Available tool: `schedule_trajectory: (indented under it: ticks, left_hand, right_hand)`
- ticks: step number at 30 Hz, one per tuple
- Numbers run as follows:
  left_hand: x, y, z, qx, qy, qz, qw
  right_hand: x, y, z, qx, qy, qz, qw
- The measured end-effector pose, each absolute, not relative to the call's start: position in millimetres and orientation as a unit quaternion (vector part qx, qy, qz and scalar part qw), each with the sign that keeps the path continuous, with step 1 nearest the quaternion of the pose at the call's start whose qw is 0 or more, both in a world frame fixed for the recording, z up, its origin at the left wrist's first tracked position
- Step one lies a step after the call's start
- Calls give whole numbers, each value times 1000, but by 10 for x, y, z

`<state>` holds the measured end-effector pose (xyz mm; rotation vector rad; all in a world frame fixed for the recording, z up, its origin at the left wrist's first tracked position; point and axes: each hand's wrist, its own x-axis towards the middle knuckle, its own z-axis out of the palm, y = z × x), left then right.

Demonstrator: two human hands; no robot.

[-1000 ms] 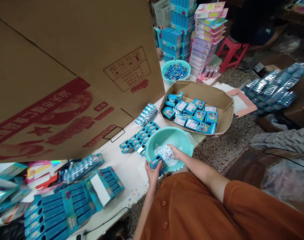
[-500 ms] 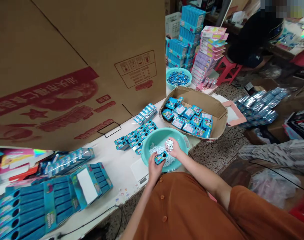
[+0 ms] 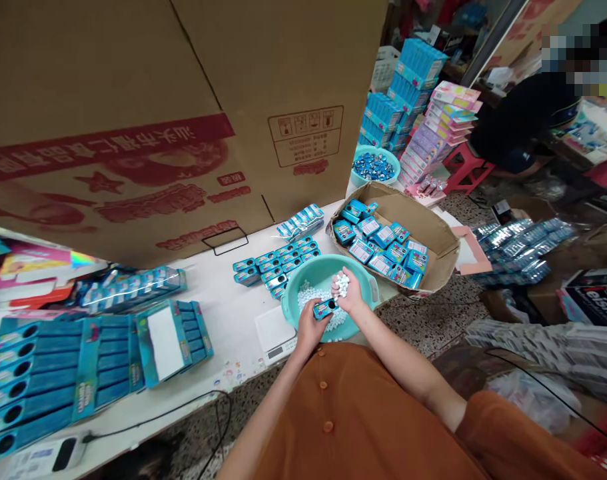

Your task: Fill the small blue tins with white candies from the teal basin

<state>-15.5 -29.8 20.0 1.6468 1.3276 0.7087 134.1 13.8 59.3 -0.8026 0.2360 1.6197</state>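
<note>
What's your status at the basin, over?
Left hand gripping small blue tin. Right hand cupping white pellets over teal basin. Digital scale beside basin, not in the way.

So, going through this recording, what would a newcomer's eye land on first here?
A huge printed cardboard carton fills the upper left of the view. At the centre, over a teal basin, the left hand holds a small blue tin and the right hand holds white mints. Blue boxes crowd the white table at lower left.
</note>
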Motion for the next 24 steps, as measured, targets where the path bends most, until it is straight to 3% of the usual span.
schedule_trajectory:
  ticks: [7, 24]
  left_hand:
    - [-107, -302, 242, 562, 557, 301, 533]
    - [-113, -223, 493, 624, 566, 256, 474]
  right_hand:
    - [1356, 188, 682, -357, 67, 704, 610]
    - [1205, 93, 629, -463, -69, 618, 632]
